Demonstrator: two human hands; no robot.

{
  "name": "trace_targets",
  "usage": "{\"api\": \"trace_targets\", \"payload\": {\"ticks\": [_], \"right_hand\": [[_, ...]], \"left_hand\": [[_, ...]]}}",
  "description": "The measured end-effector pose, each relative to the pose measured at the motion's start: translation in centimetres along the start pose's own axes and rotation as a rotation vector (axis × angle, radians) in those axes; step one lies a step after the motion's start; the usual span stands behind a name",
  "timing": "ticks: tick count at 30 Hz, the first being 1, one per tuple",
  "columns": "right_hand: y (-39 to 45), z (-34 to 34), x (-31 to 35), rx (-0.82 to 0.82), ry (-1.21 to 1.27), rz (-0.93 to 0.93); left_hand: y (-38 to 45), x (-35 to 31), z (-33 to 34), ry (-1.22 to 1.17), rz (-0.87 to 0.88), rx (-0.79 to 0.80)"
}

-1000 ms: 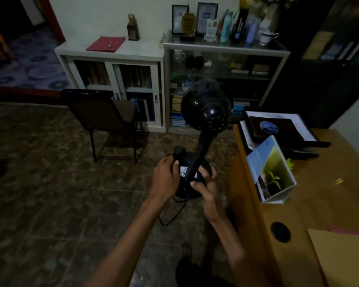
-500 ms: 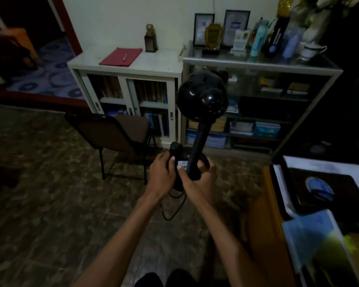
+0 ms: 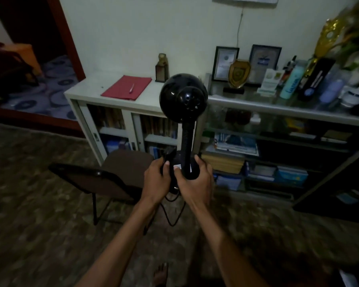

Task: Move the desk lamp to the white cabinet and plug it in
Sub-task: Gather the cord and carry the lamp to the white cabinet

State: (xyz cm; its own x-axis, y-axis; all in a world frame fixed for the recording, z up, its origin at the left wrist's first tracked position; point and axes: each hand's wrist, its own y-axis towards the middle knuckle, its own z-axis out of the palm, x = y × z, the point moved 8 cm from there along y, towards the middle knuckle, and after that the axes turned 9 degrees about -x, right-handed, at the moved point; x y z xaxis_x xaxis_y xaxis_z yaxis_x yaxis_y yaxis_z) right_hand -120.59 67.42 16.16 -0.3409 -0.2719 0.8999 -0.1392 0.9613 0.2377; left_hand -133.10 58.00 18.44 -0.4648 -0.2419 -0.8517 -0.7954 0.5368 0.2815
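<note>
I hold a black desk lamp upright in front of me, its round shade up and its ribbed neck rising from a round base. My left hand grips the base's left side, with the plug near its fingers. My right hand grips the base's right side. The lamp's black cord hangs in a loop below my hands. The white cabinet stands straight ahead against the wall, behind the lamp, with glass sliding doors and books inside.
A dark folding chair stands between me and the cabinet. On the cabinet top lie a red folder with a pen and a small trophy. A glass shelf unit crowded with frames and bottles stands to the right. A doorway opens at far left.
I have walked closer to the white cabinet, carrying the lamp in both hands. The wooden desk on the right has dropped out of view. The cabinet and chair look larger.
</note>
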Motion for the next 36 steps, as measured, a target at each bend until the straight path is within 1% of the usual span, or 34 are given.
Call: {"api": "trace_targets", "payload": {"ticks": [5, 8, 12, 16, 21, 28, 32, 36], "right_hand": [[9.6, 7.8, 1.7, -0.016, 0.051, 0.015], [14.2, 11.6, 2.0, -0.008, 0.069, 0.021], [21.3, 16.7, 2.2, 0.0, 0.068, 0.003], [28.5, 21.6, 2.0, -0.002, 0.125, -0.021], [37.8, 28.3, 1.4, 0.064, 0.163, -0.031], [46.4, 36.5, 0.2, 0.166, 0.142, -0.023], [49.9, 40.4, -1.4, 0.171, 0.118, -0.023], [52.4, 44.0, -3.5, 0.16, 0.105, 0.015]], "left_hand": [[11.9, 0.7, 2.2, -0.01, 0.015, 0.018], [17.6, 1.0, 3.6, 0.046, 0.069, -0.009], [25.5, 2.0, 6.6, 0.082, 0.1, -0.019], [33.3, 3.2, 10.5, 0.11, 0.1, -0.045], [42.5, 4.6, 14.5, 0.129, 0.085, -0.105], [52.2, 7.6, 18.5, 0.158, -0.001, -0.119], [56.7, 10.2, 21.1, 0.151, -0.029, -0.078], [59.9, 13.5, 23.5, 0.124, -0.049, -0.037]]}}
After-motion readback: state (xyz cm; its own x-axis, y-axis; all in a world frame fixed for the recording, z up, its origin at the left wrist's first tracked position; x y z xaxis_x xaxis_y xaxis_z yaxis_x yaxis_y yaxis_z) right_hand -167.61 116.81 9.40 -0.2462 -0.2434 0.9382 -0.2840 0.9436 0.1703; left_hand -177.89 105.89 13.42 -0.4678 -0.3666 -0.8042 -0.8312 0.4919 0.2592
